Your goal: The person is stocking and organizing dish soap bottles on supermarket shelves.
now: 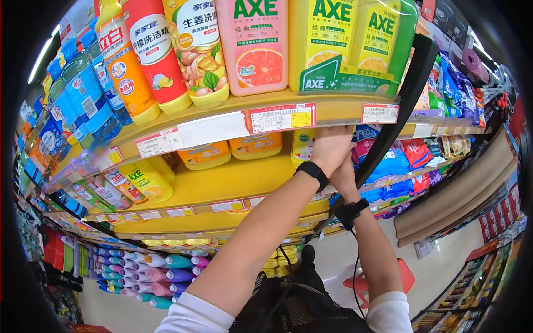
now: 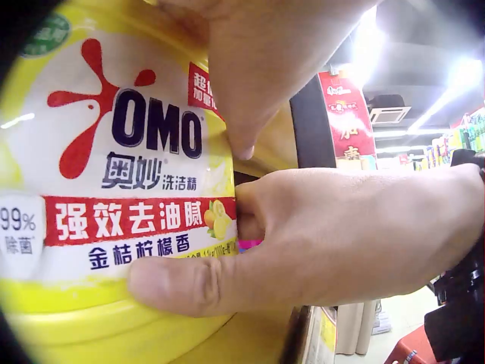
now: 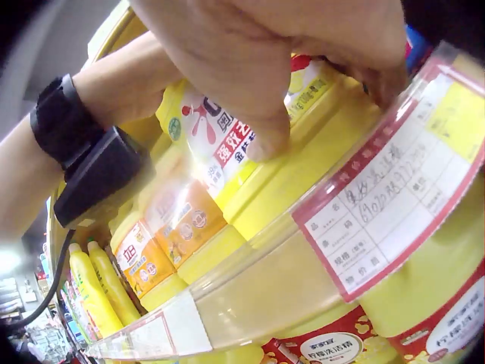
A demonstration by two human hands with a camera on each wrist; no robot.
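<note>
Both hands, left hand (image 1: pixel 331 145) and right hand (image 2: pixel 333 235), curl their fingers round the yellow OMO dish-detergent bottle (image 2: pixel 114 189) on the second shelf (image 1: pixel 233 180), upper centre, apparently the grasp step; withdrawal requires clearing the price-tag rail (image 1: pixel 211 129).

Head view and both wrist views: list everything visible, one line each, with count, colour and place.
OMO bottle: one, yellow, under the top shelf, held by both grips.
AXE bottles: three, one pink and two yellow, top shelf.
detergent bottles: several, orange, red and yellow, top shelf left.
blue bottles: several, blue, far left.
price tags: several, white and red, shelf edges.
shelves: several, yellow, stacked.
pastel bottles: many, pink, purple, teal, lowest rows.
bagged goods: many, blue and red, right side.
wrist cameras: two, black, on the wrists.
left grip: one bare hand, at the bottle's top.
right grip: one bare hand, thumb along the label's lower edge.
</note>
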